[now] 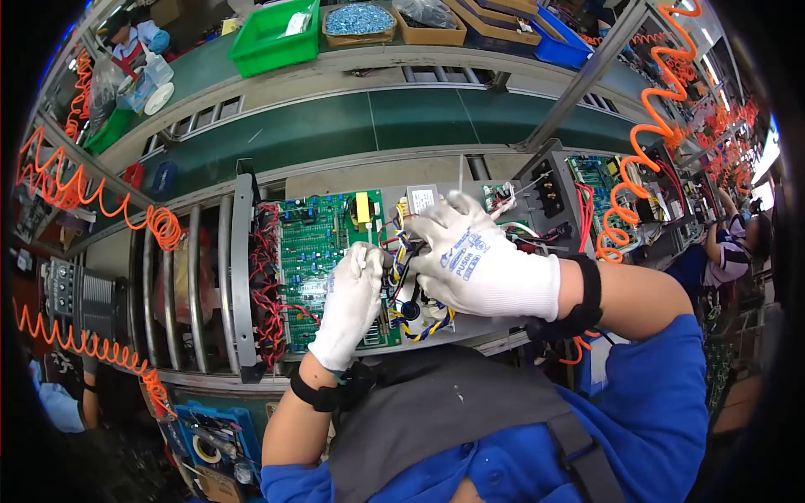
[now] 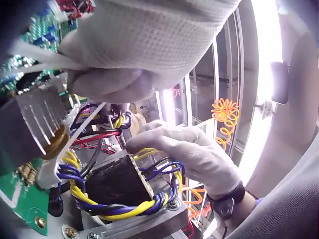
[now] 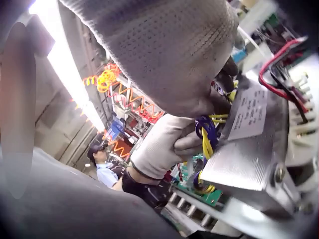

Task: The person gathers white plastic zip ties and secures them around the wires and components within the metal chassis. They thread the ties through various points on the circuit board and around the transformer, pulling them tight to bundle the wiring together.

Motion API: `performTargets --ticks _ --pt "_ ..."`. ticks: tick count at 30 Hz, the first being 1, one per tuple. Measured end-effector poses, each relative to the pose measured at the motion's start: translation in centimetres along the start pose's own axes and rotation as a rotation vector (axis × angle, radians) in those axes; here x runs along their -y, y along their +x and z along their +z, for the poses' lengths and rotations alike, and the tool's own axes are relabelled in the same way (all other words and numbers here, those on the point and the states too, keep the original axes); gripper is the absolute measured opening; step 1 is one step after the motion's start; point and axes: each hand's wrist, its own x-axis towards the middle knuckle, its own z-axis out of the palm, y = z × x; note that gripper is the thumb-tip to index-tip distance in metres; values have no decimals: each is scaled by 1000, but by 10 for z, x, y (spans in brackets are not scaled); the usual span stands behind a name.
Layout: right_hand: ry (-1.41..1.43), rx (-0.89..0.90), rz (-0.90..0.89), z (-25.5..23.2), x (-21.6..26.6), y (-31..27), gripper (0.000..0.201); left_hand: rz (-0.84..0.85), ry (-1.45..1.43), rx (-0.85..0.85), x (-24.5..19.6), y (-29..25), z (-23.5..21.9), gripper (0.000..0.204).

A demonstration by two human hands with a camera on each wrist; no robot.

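Observation:
My gloved left hand (image 1: 348,298) is over the green circuit board (image 1: 314,230), its fingers curled. In the left wrist view it pinches a thin white strip (image 2: 47,62); another white strip (image 2: 88,119) slants down beside the twisted yellow and blue wires (image 2: 124,211). My gloved right hand (image 1: 478,260) reaches in from the other side, fingers bent down at the wires (image 1: 402,243). In the right wrist view its fingertips are partly hidden behind the labelled metal block (image 3: 249,117), so their grip cannot be told. A white strip (image 1: 460,170) stands up beside it.
Metal rollers (image 1: 197,285) lie left of the unit, and a green conveyor belt (image 1: 419,117) runs behind it. Beyond are a green bin (image 1: 272,38) and boxes of parts. Orange coiled hoses (image 1: 654,109) hang at both sides. Another unit (image 1: 604,197) stands at the right.

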Motion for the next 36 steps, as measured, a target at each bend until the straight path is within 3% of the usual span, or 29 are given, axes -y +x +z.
performTargets --ticks 2,3,10,11,12,14,15,16,18,24,27,30,32,34,36 --pt "-23 -1 19 12 0 2 19 35 -23 -12 -7 -1 -3 24" --pt "-40 -7 34 16 -1 2 19 -45 -14 37 -14 -1 -8 24" --pt "83 65 75 35 -4 7 28 -123 -86 24 -8 -5 -9 21" --pt "115 58 59 30 -5 5 29 -236 -256 37 -18 -9 -16 21" --pt "118 57 56 28 -5 5 29 -239 -253 34 -19 -7 -17 21" --pt "166 4 78 29 -3 1 36 9 114 -141 -23 -2 -18 20" --pt "177 -13 66 31 -4 1 35 30 379 -168 -32 2 -21 19" --pt "185 -12 56 33 -5 1 35 21 385 -173 -34 6 -20 19" --pt "182 -36 41 35 -8 -1 36 6 643 133 -38 12 -17 21" --pt "234 -18 125 44 -10 0 37 68 682 357 -46 30 -29 24" --pt "296 -24 224 42 -6 11 29 -125 355 503 -48 41 -29 17" --pt "392 -95 302 49 -8 14 19 -256 239 545 -44 36 -31 16" --pt "402 27 286 32 -8 12 25 202 594 300 -35 22 -28 17" --pt "391 15 263 24 -8 6 24 185 761 277 -45 13 -34 17" --pt "381 7 238 22 -5 1 23 178 671 235 -48 17 -36 16"
